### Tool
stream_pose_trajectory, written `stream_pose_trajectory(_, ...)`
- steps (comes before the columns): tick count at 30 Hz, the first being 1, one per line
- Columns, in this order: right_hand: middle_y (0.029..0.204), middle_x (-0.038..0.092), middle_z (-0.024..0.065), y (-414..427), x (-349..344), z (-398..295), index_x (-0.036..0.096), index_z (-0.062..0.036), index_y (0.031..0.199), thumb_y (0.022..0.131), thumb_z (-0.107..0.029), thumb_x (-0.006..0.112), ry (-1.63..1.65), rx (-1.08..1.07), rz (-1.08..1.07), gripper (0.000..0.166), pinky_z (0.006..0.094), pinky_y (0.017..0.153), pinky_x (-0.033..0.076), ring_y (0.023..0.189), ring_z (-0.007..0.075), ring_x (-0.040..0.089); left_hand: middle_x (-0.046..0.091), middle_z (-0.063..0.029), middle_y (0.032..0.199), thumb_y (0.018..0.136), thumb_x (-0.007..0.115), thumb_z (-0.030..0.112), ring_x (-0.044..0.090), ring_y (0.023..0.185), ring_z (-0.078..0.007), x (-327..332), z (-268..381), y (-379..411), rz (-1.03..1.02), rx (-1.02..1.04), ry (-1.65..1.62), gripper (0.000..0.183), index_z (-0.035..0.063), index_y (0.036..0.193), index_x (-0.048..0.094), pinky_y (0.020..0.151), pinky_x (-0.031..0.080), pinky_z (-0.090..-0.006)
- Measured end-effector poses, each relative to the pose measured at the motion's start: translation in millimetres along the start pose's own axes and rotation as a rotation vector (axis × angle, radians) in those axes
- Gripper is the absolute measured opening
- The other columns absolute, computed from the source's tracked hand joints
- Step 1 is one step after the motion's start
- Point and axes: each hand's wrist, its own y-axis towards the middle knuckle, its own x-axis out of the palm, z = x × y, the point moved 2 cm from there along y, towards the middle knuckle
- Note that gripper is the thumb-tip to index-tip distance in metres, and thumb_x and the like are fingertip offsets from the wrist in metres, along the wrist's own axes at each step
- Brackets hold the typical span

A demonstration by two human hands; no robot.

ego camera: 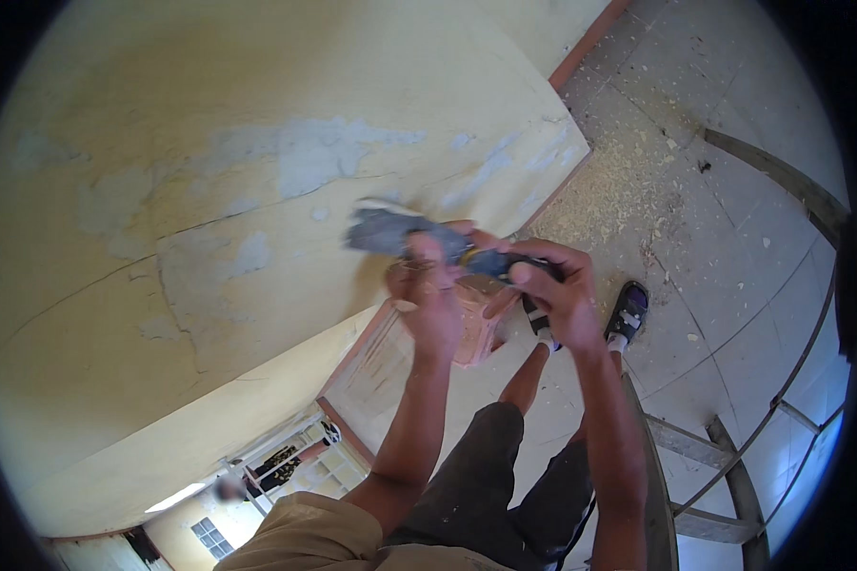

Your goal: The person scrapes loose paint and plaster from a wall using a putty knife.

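A wide-bladed scraper (pixel 386 230), blurred by motion, is held in front of the wall with its blade toward the left. My right hand (pixel 568 296) is closed around the dark handle (pixel 493 264). Around the base of the grey blade, my left hand (pixel 428 289) grips with its thumb on top. Behind the tool stands a yellow painted wall (pixel 257 78) with long cracks and pale peeled patches (pixel 318 153). Whether the blade touches the wall cannot be told.
Paint flakes (pixel 607 193) litter the tiled floor (pixel 721 314) at the wall's foot. A pink stool-like object (pixel 475 335) stands below my hands. Ladder-like framing (pixel 707 524) is at lower right, a curved bar (pixel 778 168) above. Another person (pixel 278 467) is by white framing in the background.
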Motion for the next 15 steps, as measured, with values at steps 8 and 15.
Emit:
stream_pose_trajectory(8, 0.086, 0.066, 0.0062, -16.8, -5.6, 14.2, 0.065, 0.0031, 0.099, 0.078, -0.01, 0.069, 0.066, -0.027, 0.025, 0.025, 0.0219, 0.065, 0.047, 0.074, 0.0074, 0.057, 0.063, -0.0195, 0.079, 0.096, 0.04, 0.04, 0.065, 0.076, -0.0317, 0.6, -3.0, -10.4, -0.076, -0.21, -0.16, 0.052, -0.0088, 0.097, 0.056, 0.07, 0.054, -0.0426)
stream_pose_trajectory(15, 0.085, 0.065, 0.0042, -6.4, 2.5, 11.9, 0.066, 0.0019, 0.1, 0.079, -0.012, 0.069, 0.091, -0.049, -0.013, 0.025, 0.0219, 0.066, 0.046, 0.073, 0.0081, 0.057, 0.062, -0.0181, 0.079, 0.097, 0.039, 0.039, 0.064, 0.074, -0.0315, -2.3, 6.4, -2.0, -0.07, -0.096, -0.03, 0.051, -0.009, 0.089, 0.057, 0.069, 0.053, -0.0417)
